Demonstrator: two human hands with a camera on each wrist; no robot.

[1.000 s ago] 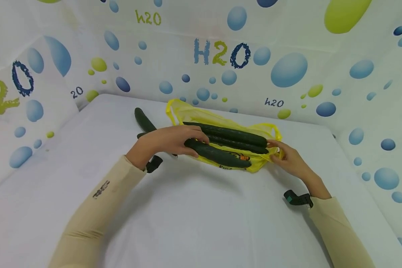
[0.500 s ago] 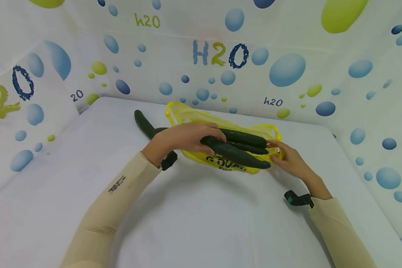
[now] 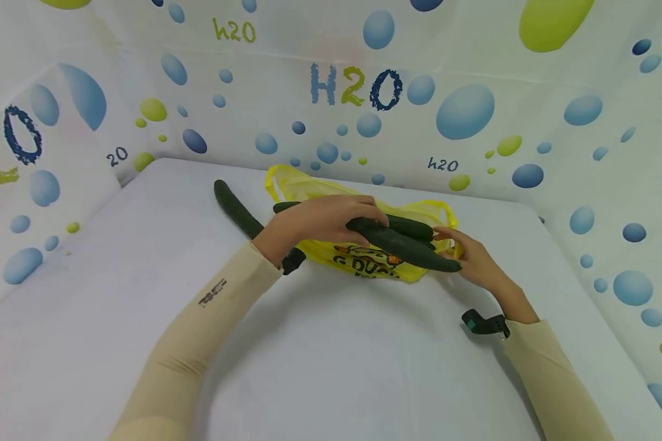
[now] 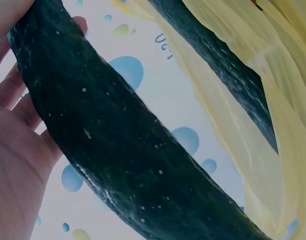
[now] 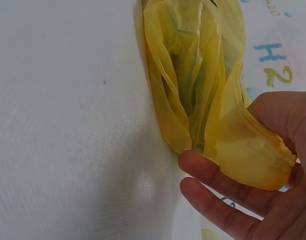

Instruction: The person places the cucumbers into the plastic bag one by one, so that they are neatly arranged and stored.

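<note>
My left hand (image 3: 333,220) holds a long dark green cucumber (image 3: 408,247) above the yellow plastic bag (image 3: 347,260). One end of this cucumber sticks out behind the hand; the other overlaps my right hand (image 3: 474,260) in the head view. The left wrist view has the held cucumber (image 4: 108,115) close up, with fingers curled behind it. The bag lies on its side, its mouth towards the right, with other cucumbers (image 3: 414,228) in it. At that mouth my right hand grips the bag's edge, and thin yellow plastic (image 5: 253,155) runs between thumb and fingers.
Another cucumber (image 3: 234,205) lies on the white table (image 3: 336,367) left of the bag, its near end hidden by the left arm. A white backdrop (image 3: 226,116) with coloured drops stands behind the table. Each wrist wears a small black camera (image 3: 477,321).
My left hand has moved right with the cucumber, bringing its leading end from over the bag's front to beside the right hand. The right hand stays at the bag's mouth.
</note>
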